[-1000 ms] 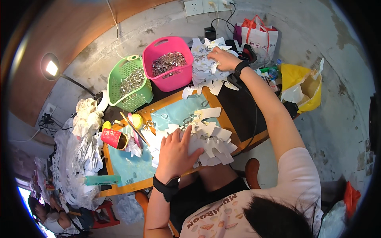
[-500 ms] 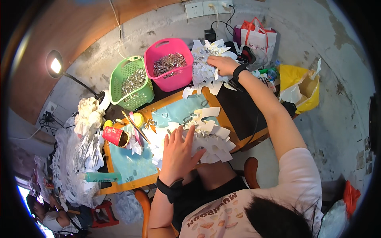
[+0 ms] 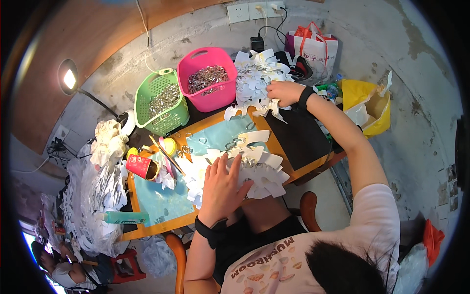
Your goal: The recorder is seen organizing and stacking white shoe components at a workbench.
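My left hand (image 3: 223, 188) lies with its fingers spread on a heap of white curved cut pieces (image 3: 267, 174) at the table's near edge. Small metal rings show among them. Farther back on the right, my right hand (image 3: 285, 93) has curled its fingers at the near side of a second stack of similar white pieces (image 3: 257, 73). It seems to grip some white pieces at that edge; its fingertips are partly hidden. Several loose metal rings (image 3: 186, 149) lie on the blue sheet (image 3: 164, 206) covering the wooden-edged table.
Behind the table stand a green basket (image 3: 161, 125) and a pink basket (image 3: 210, 100), both holding metal rings. A red cup (image 3: 139, 166) lies tipped on the left, near a teal bottle (image 3: 126, 218) and a lit lamp (image 3: 68, 78). A yellow bag (image 3: 357, 100) is far right.
My right hand has drawn a little to the right and nearer to me, its fingers now curled rather than laid flat on the stack. My left hand has barely moved.
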A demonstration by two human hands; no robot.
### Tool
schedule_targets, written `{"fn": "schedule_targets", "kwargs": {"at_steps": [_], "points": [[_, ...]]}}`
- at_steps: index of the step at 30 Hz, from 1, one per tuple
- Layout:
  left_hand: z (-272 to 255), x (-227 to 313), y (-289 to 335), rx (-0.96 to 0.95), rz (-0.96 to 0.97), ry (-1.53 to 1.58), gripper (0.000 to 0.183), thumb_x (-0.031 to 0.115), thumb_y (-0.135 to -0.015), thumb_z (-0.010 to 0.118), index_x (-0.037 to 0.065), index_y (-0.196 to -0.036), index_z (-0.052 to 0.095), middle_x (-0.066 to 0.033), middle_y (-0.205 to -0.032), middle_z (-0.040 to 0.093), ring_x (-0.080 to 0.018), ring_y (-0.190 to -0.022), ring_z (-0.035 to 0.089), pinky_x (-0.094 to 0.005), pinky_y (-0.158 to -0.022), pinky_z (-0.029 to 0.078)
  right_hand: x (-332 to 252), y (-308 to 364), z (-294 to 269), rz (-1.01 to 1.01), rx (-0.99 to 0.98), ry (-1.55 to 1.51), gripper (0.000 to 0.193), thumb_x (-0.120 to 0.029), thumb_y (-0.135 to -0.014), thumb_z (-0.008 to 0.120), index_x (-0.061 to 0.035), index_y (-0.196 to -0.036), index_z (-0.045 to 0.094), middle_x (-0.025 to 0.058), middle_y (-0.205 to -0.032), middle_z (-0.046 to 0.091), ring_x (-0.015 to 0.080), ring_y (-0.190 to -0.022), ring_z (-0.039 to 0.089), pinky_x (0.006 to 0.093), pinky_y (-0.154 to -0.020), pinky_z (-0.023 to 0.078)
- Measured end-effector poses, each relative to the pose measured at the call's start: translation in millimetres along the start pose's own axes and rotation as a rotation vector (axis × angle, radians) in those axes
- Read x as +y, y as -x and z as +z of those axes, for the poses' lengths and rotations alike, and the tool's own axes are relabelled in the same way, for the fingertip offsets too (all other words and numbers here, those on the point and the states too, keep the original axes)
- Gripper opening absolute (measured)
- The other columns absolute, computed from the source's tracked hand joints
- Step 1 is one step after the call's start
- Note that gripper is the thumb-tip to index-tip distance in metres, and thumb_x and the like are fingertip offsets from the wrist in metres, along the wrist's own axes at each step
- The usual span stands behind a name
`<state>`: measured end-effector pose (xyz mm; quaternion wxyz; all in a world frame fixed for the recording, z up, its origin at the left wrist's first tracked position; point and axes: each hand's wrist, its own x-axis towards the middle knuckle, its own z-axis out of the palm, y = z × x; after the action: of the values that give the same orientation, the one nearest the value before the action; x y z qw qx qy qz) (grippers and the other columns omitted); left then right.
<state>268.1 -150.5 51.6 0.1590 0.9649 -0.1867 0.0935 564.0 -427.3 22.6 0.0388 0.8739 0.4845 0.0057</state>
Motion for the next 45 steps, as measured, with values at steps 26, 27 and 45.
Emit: {"fn": "schedule_targets", "kwargs": {"at_steps": [26,27,45], "points": [[-4.3,-5.1,15.7,-0.067,-0.011,-0.069,0.062,0.027,-0.087,0.065,0.007,-0.141,0.044,-0.0246,-0.139,0.046,-0.0385,-0.129,0.044,-0.0496,-0.110,0.032,-26.3,-69.9,-25.1,0.448,0.336,-0.220,0.048,-0.033,-0.072,0.076,-0.0088,-0.112,0.064,0.0153,-0.114,0.064,0.0304,-0.100,0.063,0.0386,-0.079,0.052],[-3.3,-3.9,11.6,-0.065,0.004,-0.049,0.060,0.027,-0.087,0.065,0.008,-0.140,0.046,-0.0244,-0.139,0.046,-0.0383,-0.129,0.044,-0.0499,-0.110,0.032,-3.6,-68.9,-1.6,0.457,0.529,-0.003,0.062,-0.035,-0.069,0.078,-0.0118,-0.124,0.059,0.0172,-0.129,0.057,0.0338,-0.111,0.059,0.0429,-0.082,0.052],[5.7,7.9,48.5,-0.077,-0.065,0.024,0.059,0.017,-0.085,0.066,0.012,-0.140,0.048,-0.0279,-0.147,0.033,-0.0447,-0.134,0.037,-0.0546,-0.110,0.030,31.6,-50.9,16.7,0.416,0.792,-0.406,0.029,-0.027,-0.096,0.053,-0.0028,-0.109,0.063,0.0189,-0.086,0.068,0.0365,-0.082,0.066,0.0414,-0.071,0.050]]}}
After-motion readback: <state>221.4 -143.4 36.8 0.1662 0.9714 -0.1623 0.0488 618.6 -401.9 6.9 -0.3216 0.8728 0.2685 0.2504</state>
